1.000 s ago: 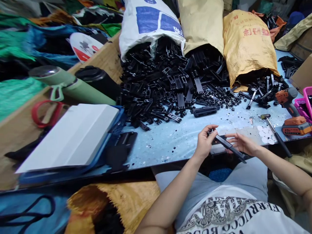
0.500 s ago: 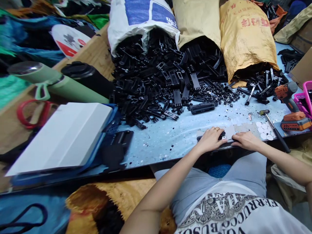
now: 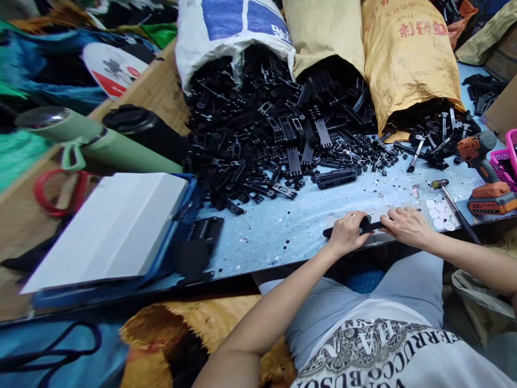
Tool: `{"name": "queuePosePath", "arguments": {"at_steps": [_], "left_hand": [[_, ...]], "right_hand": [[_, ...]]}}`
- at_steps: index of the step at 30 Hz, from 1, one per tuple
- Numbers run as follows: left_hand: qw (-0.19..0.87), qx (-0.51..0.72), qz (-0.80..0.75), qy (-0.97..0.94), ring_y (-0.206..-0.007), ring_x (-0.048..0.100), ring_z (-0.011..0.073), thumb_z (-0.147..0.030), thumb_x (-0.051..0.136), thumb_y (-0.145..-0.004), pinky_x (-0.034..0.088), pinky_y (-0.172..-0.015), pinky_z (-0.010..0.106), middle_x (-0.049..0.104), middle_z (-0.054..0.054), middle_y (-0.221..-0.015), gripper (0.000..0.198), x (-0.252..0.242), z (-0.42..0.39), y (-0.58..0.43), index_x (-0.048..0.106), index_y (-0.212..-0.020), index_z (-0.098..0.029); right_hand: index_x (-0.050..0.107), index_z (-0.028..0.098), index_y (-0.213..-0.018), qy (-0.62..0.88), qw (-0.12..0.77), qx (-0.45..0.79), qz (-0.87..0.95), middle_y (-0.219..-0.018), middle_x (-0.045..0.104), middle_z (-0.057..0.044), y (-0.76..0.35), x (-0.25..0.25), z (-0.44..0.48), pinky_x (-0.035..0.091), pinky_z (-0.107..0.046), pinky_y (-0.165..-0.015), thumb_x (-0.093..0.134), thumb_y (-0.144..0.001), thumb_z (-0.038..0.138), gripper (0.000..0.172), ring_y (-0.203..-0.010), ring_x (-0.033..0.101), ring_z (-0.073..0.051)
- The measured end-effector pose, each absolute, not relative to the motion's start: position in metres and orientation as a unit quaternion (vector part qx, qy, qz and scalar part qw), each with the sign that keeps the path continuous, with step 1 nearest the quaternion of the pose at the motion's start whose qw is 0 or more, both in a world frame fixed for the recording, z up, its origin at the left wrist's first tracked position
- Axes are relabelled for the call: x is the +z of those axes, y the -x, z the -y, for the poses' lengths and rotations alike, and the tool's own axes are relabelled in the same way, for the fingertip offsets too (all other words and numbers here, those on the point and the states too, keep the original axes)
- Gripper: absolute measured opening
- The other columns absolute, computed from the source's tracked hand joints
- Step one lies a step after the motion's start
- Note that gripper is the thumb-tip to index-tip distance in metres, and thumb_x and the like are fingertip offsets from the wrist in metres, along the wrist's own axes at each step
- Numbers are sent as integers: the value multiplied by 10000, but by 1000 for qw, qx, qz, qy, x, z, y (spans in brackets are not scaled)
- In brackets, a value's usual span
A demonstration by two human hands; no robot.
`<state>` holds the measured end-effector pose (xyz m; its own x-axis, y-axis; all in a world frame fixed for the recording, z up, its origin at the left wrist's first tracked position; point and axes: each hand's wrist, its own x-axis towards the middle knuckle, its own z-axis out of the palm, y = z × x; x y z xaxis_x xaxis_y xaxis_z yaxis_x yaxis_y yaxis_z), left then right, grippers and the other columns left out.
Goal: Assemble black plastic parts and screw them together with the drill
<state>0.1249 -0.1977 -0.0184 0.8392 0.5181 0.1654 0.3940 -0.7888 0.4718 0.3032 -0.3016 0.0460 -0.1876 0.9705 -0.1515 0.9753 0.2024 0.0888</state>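
Note:
Near the table's front edge, my left hand (image 3: pixel 348 233) is closed around a long black part (image 3: pixel 367 227), whose left end sticks out past the fingers. My right hand (image 3: pixel 405 224) pinches the same part at its right end. Grey-white pieces (image 3: pixel 379 213) lie flat on the table beneath and behind the hands. White round discs (image 3: pixel 441 215) are just right of my right hand. Behind the hands, a black assembled part (image 3: pixel 336 178) rests in front of a large heap of black parts (image 3: pixel 250 134).
A hammer (image 3: pixel 458 210) and an orange cordless drill (image 3: pixel 484 175) are at the right, beside a pink basket (image 3: pixel 504 161). Three sacks, one white (image 3: pixel 238 32), stand at the back. At the left are a white box (image 3: pixel 117 226), red scissors (image 3: pixel 56 193) and a green bottle (image 3: pixel 121 143).
Both hands have lifted slightly, and the black part between them shows more. My right hand has closed on its right end. The whole view has shifted a little.

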Motion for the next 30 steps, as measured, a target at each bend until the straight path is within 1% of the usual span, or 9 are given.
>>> {"name": "queuePosePath", "arguments": {"at_steps": [2, 5, 7, 9, 12, 16, 21, 27, 30], "left_hand": [[225, 116, -251, -934, -922, 588, 251, -439, 591, -771, 459, -766, 351, 622, 92, -972, 411, -17, 200, -129, 521, -1077, -174], [247, 106, -239, -933, -1041, 545, 266, -493, 565, -782, 438, -855, 383, 592, 111, -1117, 538, -13, 187, -131, 470, -1213, -185], [234, 147, -315, -908, -1126, 487, 265, -422, 444, -863, 403, -907, 397, 544, 127, -1216, 459, -9, 160, -123, 448, -1255, -182], [177, 177, -464, -850, -1124, 464, 270, -263, 278, -908, 382, -899, 414, 548, 151, -1198, 378, -6, 124, -109, 510, -1185, -154], [70, 110, -574, -808, -1076, 438, 314, -157, 233, -872, 335, -881, 474, 575, 200, -1106, 391, -5, 73, -87, 587, -1029, -100], [48, 77, -556, -826, -1048, 433, 309, -99, 216, -844, 304, -890, 483, 595, 210, -1037, 394, -9, 53, -79, 591, -961, -73], [39, 82, -543, -835, -1070, 468, 326, -148, 286, -851, 324, -888, 462, 603, 218, -1040, 333, -9, 73, -76, 570, -1004, -65], [160, 175, -438, -867, -925, 586, 219, -235, 388, -872, 437, -828, 333, 637, 101, -991, 250, -3, 126, -45, 562, -1034, -159], [203, 160, -343, -903, -893, 597, 191, -226, 393, -881, 462, -810, 310, 638, 77, -962, 241, 2, 156, -39, 576, -1030, -180]], "right_hand": [[565, 179, -1011, -633, 77, 1, -770, -887, 604, -102, -308, 35, 301, 312, -287, -674, 290, -973, 410, 360, -800, 553, -193], [588, 176, -963, -634, 50, 5, -772, -866, 610, -84, -321, 11, 304, 333, -282, -685, 292, -961, 470, 417, -800, 555, -186], [603, 175, -956, -624, 25, -2, -781, -912, 614, -87, -334, -2, 306, 356, -290, -713, 307, -951, 492, 434, -838, 553, -195], [612, 183, -992, -620, -5, -18, -784, -994, 610, -94, -347, -9, 302, 376, -300, -745, 331, -947, 484, 415, -886, 546, -201], [589, 188, -1101, -656, -34, -25, -753, -1064, 593, -107, -360, -9, 277, 399, -310, -776, 337, -958, 420, 371, -945, 531, -210], [538, 142, -1186, -749, -34, 5, -662, -1089, 580, -138, -365, -6, 213, 409, -328, -807, 370, -946, 319, 343, -1009, 509, -246], [571, 125, -1138, -790, -29, -21, -613, -1065, 585, -143, -366, -8, 168, 432, -321, -785, 392, -906, 186, 299, -976, 548, -247], [658, 149, -1022, -701, -194, -150, -670, -1040, 617, -96, -362, 14, 217, 474, -270, -792, 494, -856, 199, 239, -874, 606, -170], [680, 176, -961, -663, -224, -240, -673, -964, 668, -59, -350, 27, 244, 492, -262, -750, 568, -819, 243, 193, -809, 626, -157]]}}
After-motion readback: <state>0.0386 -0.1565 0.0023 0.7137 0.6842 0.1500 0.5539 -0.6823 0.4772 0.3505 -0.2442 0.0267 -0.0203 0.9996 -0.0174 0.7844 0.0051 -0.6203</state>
